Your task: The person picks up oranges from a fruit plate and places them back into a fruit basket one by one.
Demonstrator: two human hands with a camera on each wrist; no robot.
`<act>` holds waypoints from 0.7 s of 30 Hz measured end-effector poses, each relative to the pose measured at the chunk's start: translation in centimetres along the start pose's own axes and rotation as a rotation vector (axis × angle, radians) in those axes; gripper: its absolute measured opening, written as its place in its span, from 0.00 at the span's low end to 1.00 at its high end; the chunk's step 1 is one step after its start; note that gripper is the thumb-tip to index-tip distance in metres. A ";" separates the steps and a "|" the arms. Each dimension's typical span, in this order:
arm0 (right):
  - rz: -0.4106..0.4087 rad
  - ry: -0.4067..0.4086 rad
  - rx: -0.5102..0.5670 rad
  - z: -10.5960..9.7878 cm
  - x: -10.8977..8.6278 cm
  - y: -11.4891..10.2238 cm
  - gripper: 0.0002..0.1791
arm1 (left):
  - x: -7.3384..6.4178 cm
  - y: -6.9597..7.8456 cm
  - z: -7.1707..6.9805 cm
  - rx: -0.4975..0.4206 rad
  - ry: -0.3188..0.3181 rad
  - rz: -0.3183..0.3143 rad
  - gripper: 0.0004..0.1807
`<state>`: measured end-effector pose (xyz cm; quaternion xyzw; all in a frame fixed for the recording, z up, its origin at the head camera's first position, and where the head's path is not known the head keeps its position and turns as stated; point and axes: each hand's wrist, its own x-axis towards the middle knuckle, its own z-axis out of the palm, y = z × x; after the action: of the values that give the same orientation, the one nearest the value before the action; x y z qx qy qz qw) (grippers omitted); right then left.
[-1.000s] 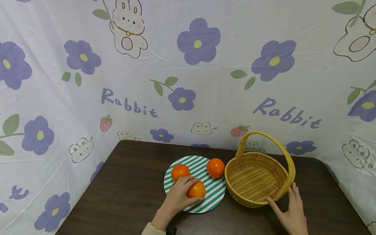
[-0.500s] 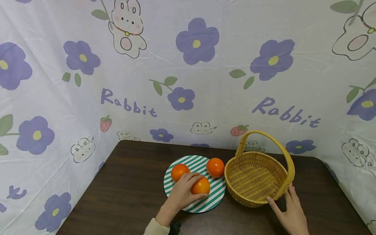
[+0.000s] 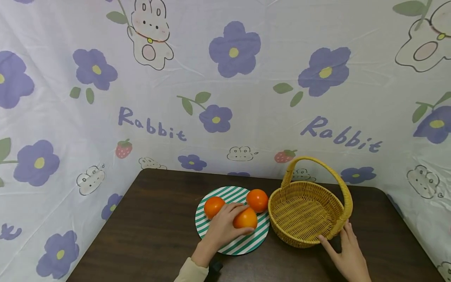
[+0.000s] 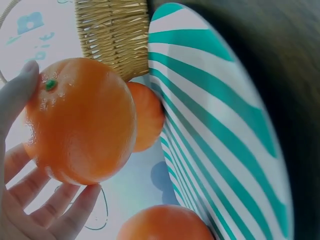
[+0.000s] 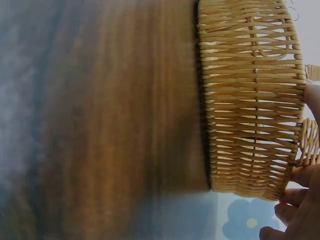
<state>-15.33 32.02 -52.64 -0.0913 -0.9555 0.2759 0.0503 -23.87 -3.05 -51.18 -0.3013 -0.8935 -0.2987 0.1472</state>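
My left hand [image 3: 225, 227] grips an orange [image 3: 245, 218] between thumb and fingers; in the left wrist view this orange [image 4: 82, 120], with a green stem spot, hangs off the surface of the striped plate [image 4: 215, 95]. Two more oranges lie on the green-and-white plate [image 3: 239, 248]: one at its left [image 3: 213, 207], one at its back right [image 3: 257, 200]. Right of the plate stands a yellow wicker basket [image 3: 306, 215] with a tall handle and nothing inside. My right hand [image 3: 349, 252] holds the basket's near right rim, thumb and fingers either side of the handle's foot.
The dark wooden table [image 3: 151, 227] carries the plate and basket, whose edges nearly meet. Behind the table hangs a white cloth [image 3: 260, 105] printed with purple flowers and rabbits. A dark object [image 3: 214, 270] sits below my left wrist.
My left hand has carried the orange rightward and a little away from me, toward the basket. My right hand stays at the basket rim; the head view has shifted slightly.
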 end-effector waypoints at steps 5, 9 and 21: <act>-0.002 -0.024 -0.007 -0.2 0.1 0.1 0.55 | 0.7 0.5 -0.1 -0.005 0.008 -0.009 0.36; 0.000 -0.041 -0.017 -0.4 0.1 0.0 0.55 | 1.3 0.8 -0.1 -0.016 0.020 -0.006 0.36; 0.013 -0.076 -0.032 -0.6 0.3 0.1 0.56 | 3.0 1.9 0.4 -0.055 0.021 -0.009 0.36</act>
<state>-15.51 32.43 -52.20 -0.0880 -0.9605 0.2640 0.0105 -25.08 -0.27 -49.32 -0.2982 -0.8847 -0.3269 0.1469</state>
